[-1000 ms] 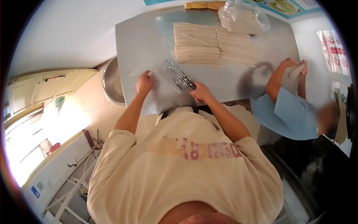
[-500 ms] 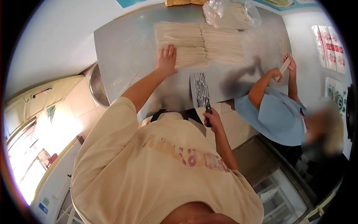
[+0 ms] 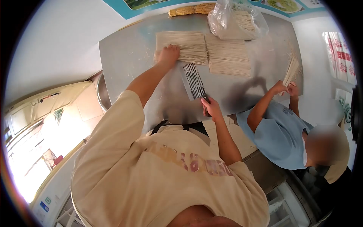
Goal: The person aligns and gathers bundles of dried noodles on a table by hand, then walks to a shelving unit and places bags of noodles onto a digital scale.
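Observation:
Two blocks of pale dried noodles, a left one (image 3: 193,42) and a right one (image 3: 228,56), lie side by side on the metal table (image 3: 128,49). My left hand (image 3: 169,55) is closed over the left block's near-left part, its fingers curled onto the strands. In my right hand (image 3: 213,109) is the black handle of a cleaver (image 3: 194,81). Its broad, black-and-silver patterned blade points away from me, the tip close to the left block's near edge. Whether the blade touches the noodles I cannot tell.
A clear plastic bag (image 3: 221,20) with more noodles stands at the back, beside a straw-coloured bundle (image 3: 191,10). On the right, a co-worker in blue (image 3: 280,132) holds a noodle bundle (image 3: 291,71) in both hands. Loose strands (image 3: 145,56) lie left.
My right hand has brought the cleaver up and leftward towards the noodles. My left fingers, flatter before, are now curled. The co-worker's noodle bundle is now fanned out and more upright.

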Action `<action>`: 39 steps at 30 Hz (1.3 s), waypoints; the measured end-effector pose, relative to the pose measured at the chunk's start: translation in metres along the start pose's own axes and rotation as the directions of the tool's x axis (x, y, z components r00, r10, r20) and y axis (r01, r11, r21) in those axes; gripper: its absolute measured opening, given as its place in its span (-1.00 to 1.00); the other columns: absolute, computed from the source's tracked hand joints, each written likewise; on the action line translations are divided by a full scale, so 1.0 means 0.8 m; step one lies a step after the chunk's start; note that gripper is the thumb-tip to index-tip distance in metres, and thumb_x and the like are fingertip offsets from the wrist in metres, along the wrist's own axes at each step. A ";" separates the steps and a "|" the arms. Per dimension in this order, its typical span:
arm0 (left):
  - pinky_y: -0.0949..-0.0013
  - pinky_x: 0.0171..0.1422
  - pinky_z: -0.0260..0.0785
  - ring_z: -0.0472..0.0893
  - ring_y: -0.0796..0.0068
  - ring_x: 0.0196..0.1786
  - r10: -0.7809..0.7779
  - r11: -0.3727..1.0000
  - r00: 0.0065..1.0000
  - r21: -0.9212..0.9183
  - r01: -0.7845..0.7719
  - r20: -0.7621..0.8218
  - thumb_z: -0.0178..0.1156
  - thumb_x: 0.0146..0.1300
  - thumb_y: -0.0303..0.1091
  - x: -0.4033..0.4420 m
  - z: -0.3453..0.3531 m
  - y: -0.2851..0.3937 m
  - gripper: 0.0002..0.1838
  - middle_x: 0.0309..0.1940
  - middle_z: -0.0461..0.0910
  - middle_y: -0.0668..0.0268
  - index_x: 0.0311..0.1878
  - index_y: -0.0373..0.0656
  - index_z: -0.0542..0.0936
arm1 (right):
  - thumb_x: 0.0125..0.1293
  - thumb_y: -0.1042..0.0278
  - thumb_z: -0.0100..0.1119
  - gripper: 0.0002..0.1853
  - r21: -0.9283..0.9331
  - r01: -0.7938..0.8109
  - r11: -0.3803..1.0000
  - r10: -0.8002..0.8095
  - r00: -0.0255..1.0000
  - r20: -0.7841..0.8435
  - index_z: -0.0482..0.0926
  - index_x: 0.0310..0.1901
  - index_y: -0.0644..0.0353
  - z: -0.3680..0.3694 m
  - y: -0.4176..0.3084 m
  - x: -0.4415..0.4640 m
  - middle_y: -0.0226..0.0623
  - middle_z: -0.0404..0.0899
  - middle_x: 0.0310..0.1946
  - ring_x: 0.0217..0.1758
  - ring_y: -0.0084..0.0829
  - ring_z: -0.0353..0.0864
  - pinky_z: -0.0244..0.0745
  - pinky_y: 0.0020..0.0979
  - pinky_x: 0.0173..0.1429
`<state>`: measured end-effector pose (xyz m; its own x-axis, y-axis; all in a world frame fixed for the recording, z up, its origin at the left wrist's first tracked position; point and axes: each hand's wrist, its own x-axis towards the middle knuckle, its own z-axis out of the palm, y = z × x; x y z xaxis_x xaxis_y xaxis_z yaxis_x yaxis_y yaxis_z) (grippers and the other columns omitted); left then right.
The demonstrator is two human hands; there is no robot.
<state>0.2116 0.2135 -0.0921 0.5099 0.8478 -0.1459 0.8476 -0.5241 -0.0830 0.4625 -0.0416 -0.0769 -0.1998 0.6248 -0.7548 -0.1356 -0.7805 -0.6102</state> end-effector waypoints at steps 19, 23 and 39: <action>0.18 0.00 0.53 0.73 0.23 -0.10 0.002 0.985 0.972 -0.169 0.038 0.235 0.31 0.11 -0.31 -0.083 -0.119 0.062 -0.61 -0.17 0.70 0.20 0.03 -0.17 0.61 | 0.22 0.31 0.45 -0.82 0.909 -0.025 0.415 -0.101 0.992 0.073 0.63 -0.23 0.07 0.128 -0.086 0.200 -0.44 0.68 -0.25 -0.12 -0.43 0.65 0.58 -0.30 0.05; 0.09 -0.09 0.58 0.73 0.14 -0.11 0.165 0.967 0.829 -0.254 -0.029 0.535 0.28 0.11 -0.34 -0.013 -0.087 0.032 -0.65 -0.23 0.72 0.12 0.01 -0.06 0.69 | 0.24 0.33 0.43 -0.85 0.845 -0.036 0.534 -0.031 0.998 0.062 0.62 -0.24 0.08 0.118 -0.089 0.185 -0.44 0.65 -0.28 -0.16 -0.39 0.64 0.59 -0.27 0.04; 0.21 0.00 0.59 0.68 0.35 0.00 0.315 -0.046 0.766 -0.797 0.602 0.561 0.40 0.21 -0.20 -0.027 -0.066 -0.012 -0.24 0.01 0.65 0.19 0.42 -0.18 0.32 | 0.20 0.53 0.35 -0.72 0.528 0.052 0.848 -0.101 0.993 0.064 0.57 -0.05 0.24 0.144 -0.089 0.079 -0.32 0.58 -0.33 -0.27 -0.38 0.62 0.61 -0.29 -0.08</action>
<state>0.2000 0.2046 -0.0364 0.5752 0.4387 -0.6905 0.3851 0.5995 0.7016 0.3475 0.0510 -0.0531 -0.2467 0.6977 -0.6726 -0.6375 -0.6395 -0.4296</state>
